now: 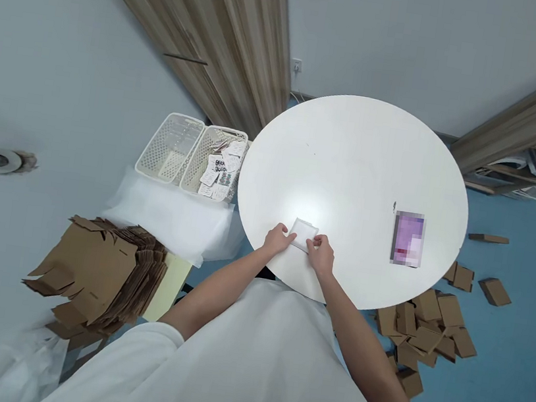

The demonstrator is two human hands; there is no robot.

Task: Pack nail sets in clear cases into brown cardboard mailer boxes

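A small, flat, square white item with a raised or clear rim (304,234) lies at the near edge of the round white table (357,167). My left hand (278,238) grips its left side, with the thumb on the near left corner. On the right side, my right hand (321,255) pinches its edge between thumb and fingers. Both hands are closed on the same item. What the item is made of is too small to tell.
Two white baskets stand left of the table, one (220,164) holding printed cards. Flattened cardboard (89,269) is stacked at lower left. A blurred purple item (408,239) lies on the table's right. Small brown boxes (430,324) are piled on the floor at right.
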